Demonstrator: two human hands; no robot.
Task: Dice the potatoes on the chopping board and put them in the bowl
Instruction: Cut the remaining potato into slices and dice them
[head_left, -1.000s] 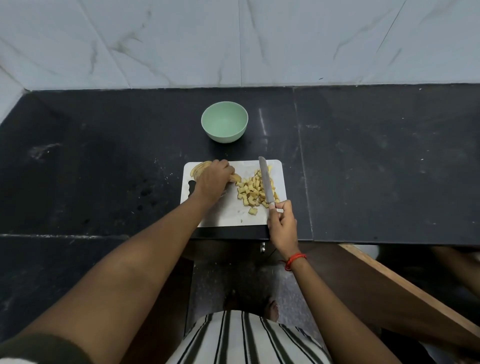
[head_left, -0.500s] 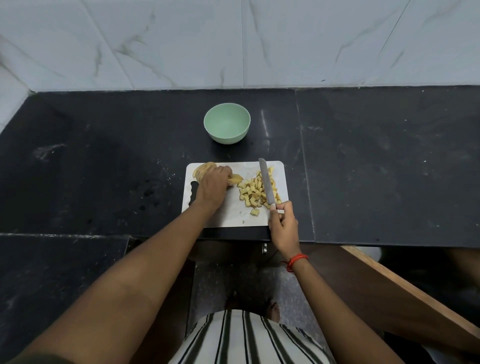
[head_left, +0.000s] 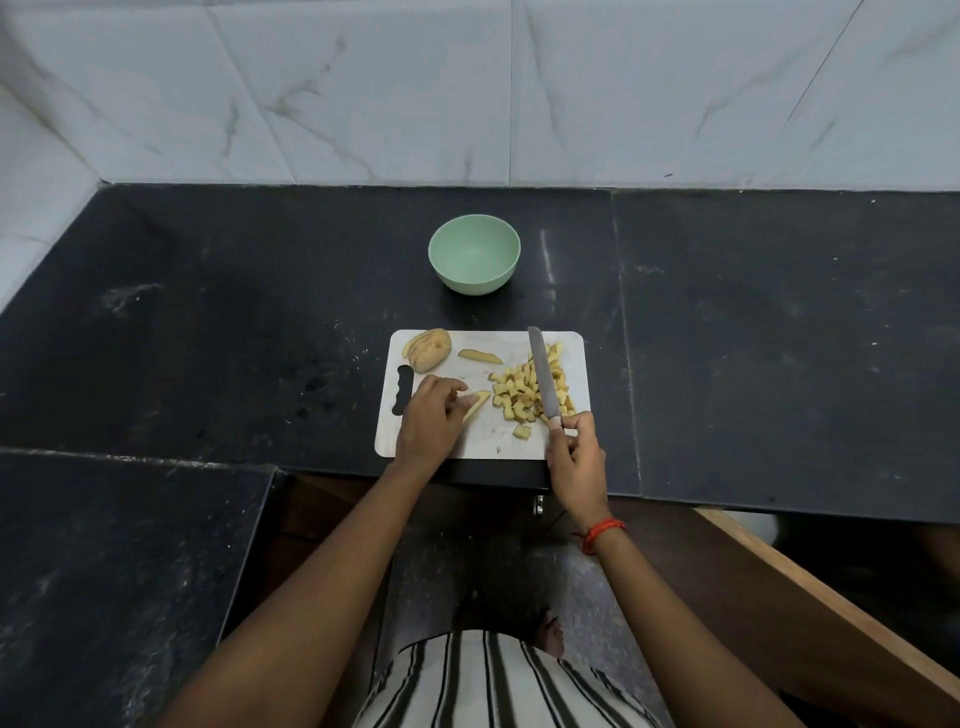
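A white chopping board (head_left: 488, 441) lies at the counter's front edge. A sliced potato half (head_left: 427, 349) sits in its far left corner, with one loose slice (head_left: 479, 356) beside it. My left hand (head_left: 428, 421) holds another potato slice (head_left: 476, 404) down on the board's left middle. A heap of diced potato (head_left: 522, 392) covers the right side. My right hand (head_left: 575, 457) grips a knife (head_left: 543, 376) by the handle, its blade lying over the dice and pointing away from me. The pale green bowl (head_left: 474, 254) stands empty behind the board.
The black stone counter (head_left: 779, 338) spreads to both sides, backed by a white marble-tiled wall (head_left: 467, 88). A lower black slab (head_left: 104, 571) lies at my left and a wooden edge (head_left: 831, 613) runs at my lower right.
My left hand has drawn back from the sliced potato half toward me, bringing one slice to the board's middle. The knife and my right hand have barely moved.
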